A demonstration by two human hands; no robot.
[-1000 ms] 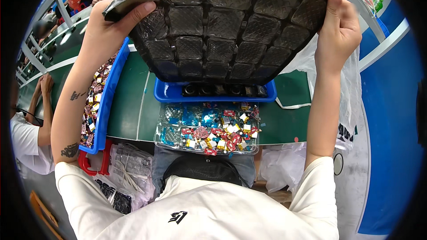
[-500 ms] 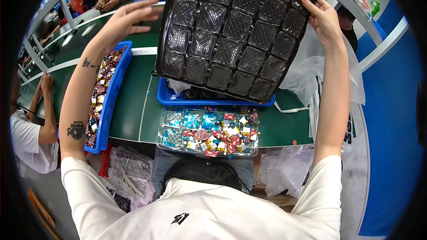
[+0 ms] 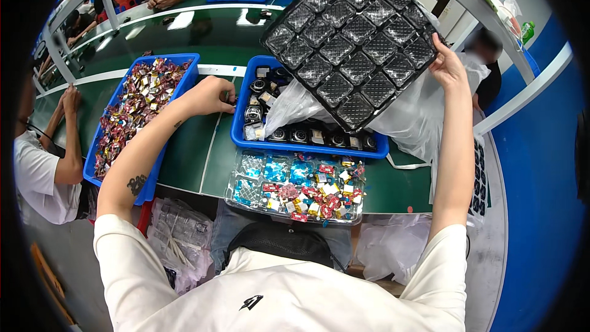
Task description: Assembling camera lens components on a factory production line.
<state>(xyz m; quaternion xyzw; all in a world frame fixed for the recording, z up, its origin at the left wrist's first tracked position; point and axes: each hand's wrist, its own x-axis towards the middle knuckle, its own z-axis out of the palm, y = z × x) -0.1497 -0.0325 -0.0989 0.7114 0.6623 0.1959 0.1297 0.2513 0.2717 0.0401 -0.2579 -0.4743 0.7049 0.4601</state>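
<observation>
My right hand (image 3: pixel 450 69) grips the right corner of a black plastic compartment tray (image 3: pixel 359 55), held tilted in the air. Beneath it stands a blue bin (image 3: pixel 319 149) with dark round-faced devices (image 3: pixel 299 136) and a crumpled clear plastic bag (image 3: pixel 295 106). At that bin's left rim, my left hand (image 3: pixel 212 94) has its fingers curled in. A small dark patch shows between those fingers; I cannot make out what it is. Nearest me lies a clear compartment tray (image 3: pixel 233 194) carrying small red, white and yellow parts (image 3: pixel 319 195) and blue film pieces (image 3: pixel 276 169).
On the left, another blue bin (image 3: pixel 195 67) is heaped with small wired parts (image 3: pixel 144 101). People sit at the left and across the green table (image 3: pixel 203 31). A grey frame post (image 3: pixel 522 89) rises at right, beside translucent plastic sheeting (image 3: pixel 424 107).
The black tray has swung up and right in my right hand, uncovering the blue bin's devices. My left hand has come down from beside the tray to the bin's left rim, its fingers now curled.
</observation>
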